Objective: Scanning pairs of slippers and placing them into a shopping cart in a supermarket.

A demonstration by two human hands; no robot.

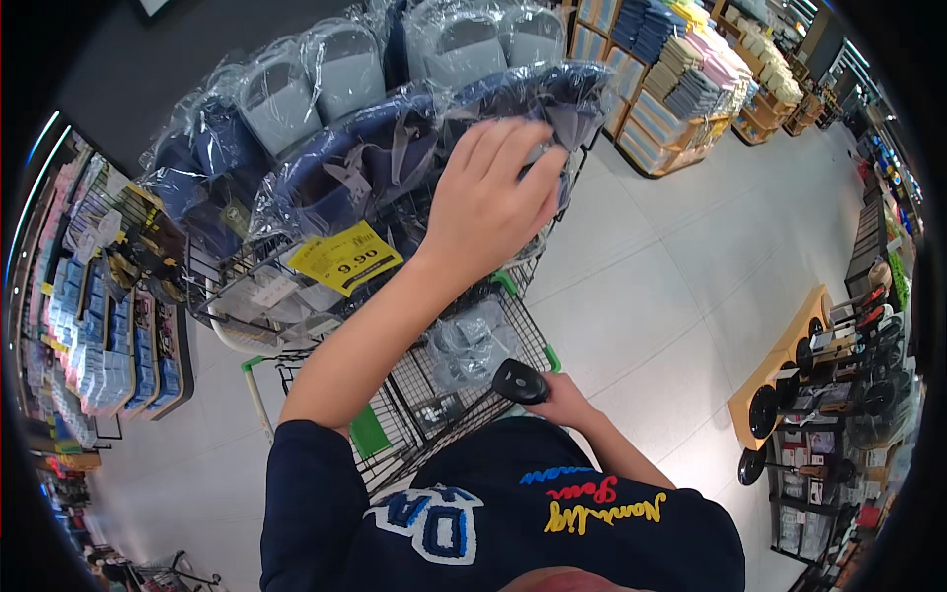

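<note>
My left hand [492, 185] reaches over slippers in clear plastic wrap, its fingers bent down onto the right end of the front row. A bit of grey shows between thumb and forefinger; the fingertips are hidden, so a firm hold cannot be made out. Dark blue slippers [318, 177] fill the front row, and grey slippers [344, 70] stand behind. Near my waist, my right hand [561, 399] grips a black handheld barcode scanner [521, 382]. Below the display, a wire shopping cart [392, 399] carries a plastic-wrapped grey bundle [473, 344].
A yellow price tag [345, 257] hangs on the wire display basket [248, 270]. Stacked folded textiles [684, 74] stand on a wooden unit at upper right. Pans [763, 411] jut from a rack at right. Shelves of blue packages [111, 340] line the left side.
</note>
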